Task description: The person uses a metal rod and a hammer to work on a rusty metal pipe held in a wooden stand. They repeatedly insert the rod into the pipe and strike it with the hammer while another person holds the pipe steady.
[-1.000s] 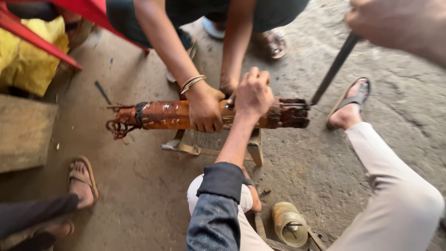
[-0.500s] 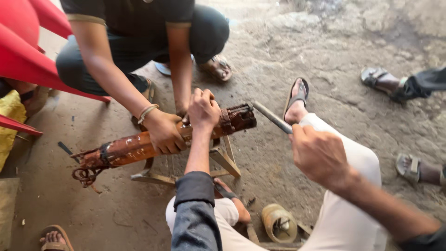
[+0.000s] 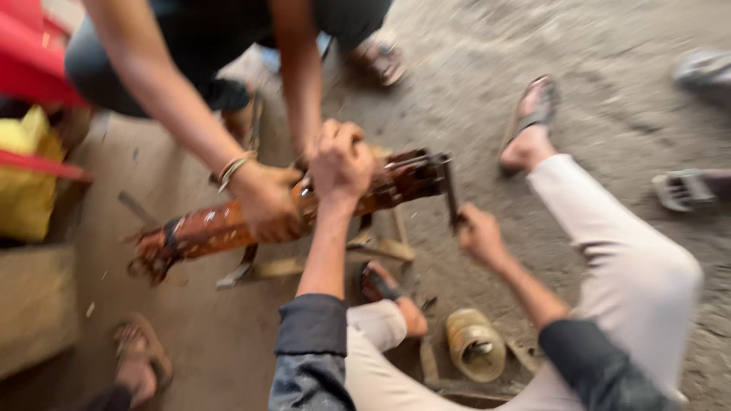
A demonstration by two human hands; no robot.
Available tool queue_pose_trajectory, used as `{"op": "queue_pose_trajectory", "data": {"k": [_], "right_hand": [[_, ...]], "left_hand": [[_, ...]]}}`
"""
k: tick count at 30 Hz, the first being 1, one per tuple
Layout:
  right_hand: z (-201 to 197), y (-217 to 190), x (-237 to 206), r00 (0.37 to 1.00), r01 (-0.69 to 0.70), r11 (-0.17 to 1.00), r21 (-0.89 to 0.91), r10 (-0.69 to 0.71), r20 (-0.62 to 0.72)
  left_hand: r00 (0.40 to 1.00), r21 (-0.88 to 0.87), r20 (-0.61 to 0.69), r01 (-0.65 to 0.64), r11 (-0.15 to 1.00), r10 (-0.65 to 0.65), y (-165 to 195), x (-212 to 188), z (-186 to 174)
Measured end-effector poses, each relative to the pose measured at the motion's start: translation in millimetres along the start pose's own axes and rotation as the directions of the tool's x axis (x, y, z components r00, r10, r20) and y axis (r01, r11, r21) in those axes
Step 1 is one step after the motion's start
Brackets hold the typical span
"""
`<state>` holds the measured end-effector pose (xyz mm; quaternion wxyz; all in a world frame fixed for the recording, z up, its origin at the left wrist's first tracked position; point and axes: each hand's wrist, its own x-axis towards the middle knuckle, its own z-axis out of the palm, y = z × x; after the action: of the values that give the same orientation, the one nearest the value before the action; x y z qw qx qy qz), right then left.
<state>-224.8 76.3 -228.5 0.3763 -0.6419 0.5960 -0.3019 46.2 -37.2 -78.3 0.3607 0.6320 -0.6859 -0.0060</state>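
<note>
You're on a rough, dusty grey concrete floor (image 3: 609,91) in daylight, red plastic chair (image 3: 38,68) upper left, yellow sack (image 3: 27,183) under it

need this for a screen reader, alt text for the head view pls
The person's left hand presses down on a long rusty brown cylinder on a low stand, while their right hand holds a dark rod against its end. Another person's hand steadies the cylinder.

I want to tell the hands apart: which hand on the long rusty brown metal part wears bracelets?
The co-worker's hand left of the wearer's left hand; only its wrist carries thin bangles.
</note>
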Motion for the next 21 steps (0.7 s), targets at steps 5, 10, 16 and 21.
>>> {"op": "queue_pose_trajectory", "data": {"k": [5,10,16,21], "right_hand": [[6.1,42.6,148.6,0.938,0.283,0.899,-0.335,-0.187,0.291],[-12.6,1.4,285.3,0.661,0.709,0.124,-0.694,-0.458,0.594],[-67.3,-66.8,270.5,0.636,0.726,-0.253,-0.639,-0.106,0.765],[-82.0,-97.9,182.6,0.629,0.752,-0.295,-0.59,0.053,0.776]], "left_hand": [[0.998,-0.009,0.047,0.049,0.999,-0.048,-15.7,2.4,13.7],[0.988,0.008,0.124,0.09,0.996,-0.09,-21.3,2.6,19.0],[0.995,0.006,0.079,0.06,0.998,-0.06,-23.0,-0.1,16.5],[0.995,-0.003,0.072,0.068,0.998,-0.068,-25.3,-6.1,14.7]]}}
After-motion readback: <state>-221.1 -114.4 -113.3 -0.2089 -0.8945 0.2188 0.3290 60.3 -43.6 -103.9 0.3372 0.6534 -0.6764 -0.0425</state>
